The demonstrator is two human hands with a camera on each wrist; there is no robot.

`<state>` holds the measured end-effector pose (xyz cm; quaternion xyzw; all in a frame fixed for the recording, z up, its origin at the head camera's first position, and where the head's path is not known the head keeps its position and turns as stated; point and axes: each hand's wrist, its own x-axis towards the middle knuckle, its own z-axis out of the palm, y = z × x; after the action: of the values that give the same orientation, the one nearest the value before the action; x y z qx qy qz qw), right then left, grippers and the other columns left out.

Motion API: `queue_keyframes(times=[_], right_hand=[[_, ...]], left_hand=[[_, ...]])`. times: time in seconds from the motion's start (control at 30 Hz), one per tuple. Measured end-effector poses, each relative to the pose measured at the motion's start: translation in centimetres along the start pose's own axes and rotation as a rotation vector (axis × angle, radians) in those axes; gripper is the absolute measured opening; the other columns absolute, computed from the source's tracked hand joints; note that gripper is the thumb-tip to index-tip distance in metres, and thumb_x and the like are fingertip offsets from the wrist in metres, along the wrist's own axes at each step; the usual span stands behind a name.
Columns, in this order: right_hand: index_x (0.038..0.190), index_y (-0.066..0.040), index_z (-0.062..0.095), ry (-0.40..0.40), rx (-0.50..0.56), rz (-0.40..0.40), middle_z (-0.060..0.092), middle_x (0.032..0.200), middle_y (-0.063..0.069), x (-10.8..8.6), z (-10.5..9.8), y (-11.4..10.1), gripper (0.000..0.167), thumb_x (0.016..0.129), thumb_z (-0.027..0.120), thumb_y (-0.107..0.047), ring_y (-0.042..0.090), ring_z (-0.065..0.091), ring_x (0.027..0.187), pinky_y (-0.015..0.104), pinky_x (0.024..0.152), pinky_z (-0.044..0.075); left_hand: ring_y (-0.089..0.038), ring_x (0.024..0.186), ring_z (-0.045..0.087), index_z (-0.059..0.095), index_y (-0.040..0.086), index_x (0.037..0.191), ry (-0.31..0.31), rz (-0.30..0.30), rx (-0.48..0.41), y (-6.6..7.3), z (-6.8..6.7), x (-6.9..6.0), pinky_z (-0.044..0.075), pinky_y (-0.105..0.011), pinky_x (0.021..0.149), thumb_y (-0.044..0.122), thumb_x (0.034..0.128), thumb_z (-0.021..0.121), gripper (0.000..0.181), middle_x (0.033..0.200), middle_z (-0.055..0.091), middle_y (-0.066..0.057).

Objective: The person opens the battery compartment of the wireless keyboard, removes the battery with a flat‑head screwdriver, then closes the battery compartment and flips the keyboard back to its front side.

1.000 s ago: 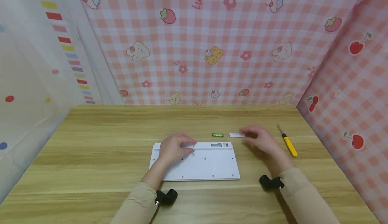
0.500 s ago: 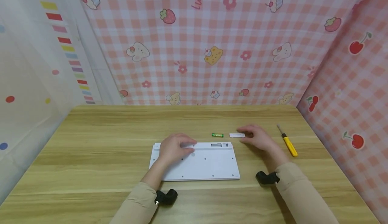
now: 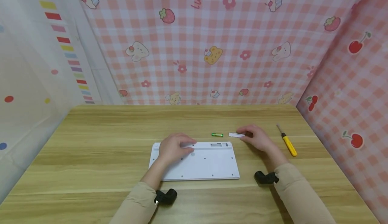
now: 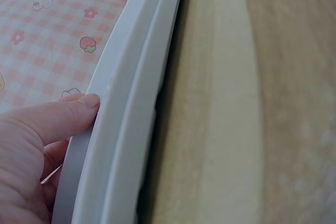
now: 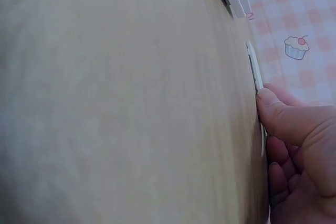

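A white keyboard [image 3: 212, 163] lies with its underside up, its small battery slot [image 3: 216, 145] uncovered at the far right. My left hand [image 3: 175, 148] holds the keyboard's raised far bar, thumb on the near side and fingers towards the far edge; the left wrist view shows the thumb [image 4: 79, 109] against it. Beyond the keyboard's right corner, my right hand [image 3: 257, 138] pinches the right end of a flat white battery cover [image 3: 234, 135]. The right wrist view shows the thumb [image 5: 278, 114] on the cover [image 5: 255, 69], which is close to the tabletop.
A green battery [image 3: 217, 135] lies between the keyboard's far edge and the cover. To the right of my right hand is a screwdriver [image 3: 289, 145] with a yellow handle. Patterned cloth [image 3: 197, 65] hangs behind the wooden table [image 3: 100, 133] and along its sides.
My right hand has moved slightly left onto the battery cover, and the cover has turned a little, its right end nearer me. My left hand and the keyboard stay put.
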<state>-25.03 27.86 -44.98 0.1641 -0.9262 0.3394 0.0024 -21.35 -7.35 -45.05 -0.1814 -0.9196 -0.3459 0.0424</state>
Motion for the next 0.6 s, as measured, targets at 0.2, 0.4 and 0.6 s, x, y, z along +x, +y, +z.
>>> queue_keyframes(times=[0.2, 0.4, 0.6], right_hand=[[0.108, -0.004, 0.074, -0.002, 0.003, -0.039, 0.066, 0.104, 0.01, 0.02, 0.08, 0.25, 0.019, 0.09, 0.069, 0.0, 0.026, 0.055, 0.096, 0.042, 0.085, 0.046], [0.107, -0.005, 0.074, 0.009, 0.063, 0.024, 0.064, 0.104, 0.01, -0.2, 0.0, 0.33, 0.018, 0.091, 0.068, 0.001, 0.023, 0.054, 0.091, 0.038, 0.081, 0.045], [0.106, -0.005, 0.074, 0.032, 0.088, 0.056, 0.063, 0.103, 0.011, -0.38, -0.09, 0.5, 0.017, 0.091, 0.068, 0.001, 0.023, 0.053, 0.089, 0.036, 0.079, 0.044]], left_hand=[[-0.021, 0.115, 0.061, 0.078, 0.029, 0.103, 0.003, 0.003, 0.0, -0.07, 0.0, 0.0, 0.043, -0.048, 0.1, 0.027, 0.0808, 0.083, 0.023, 0.117, 0.07, 0.004], [-0.021, 0.112, 0.062, 0.078, 0.029, 0.102, 0.011, 0.011, 0.012, -0.14, -0.01, 0.04, 0.045, -0.045, 0.098, 0.027, 0.08, 0.083, 0.023, 0.114, 0.071, 0.005], [-0.021, 0.111, 0.062, 0.078, 0.028, 0.102, 0.016, 0.014, 0.014, -0.15, 0.03, 0.11, 0.046, -0.045, 0.097, 0.026, 0.0793, 0.084, 0.023, 0.113, 0.071, 0.005]])
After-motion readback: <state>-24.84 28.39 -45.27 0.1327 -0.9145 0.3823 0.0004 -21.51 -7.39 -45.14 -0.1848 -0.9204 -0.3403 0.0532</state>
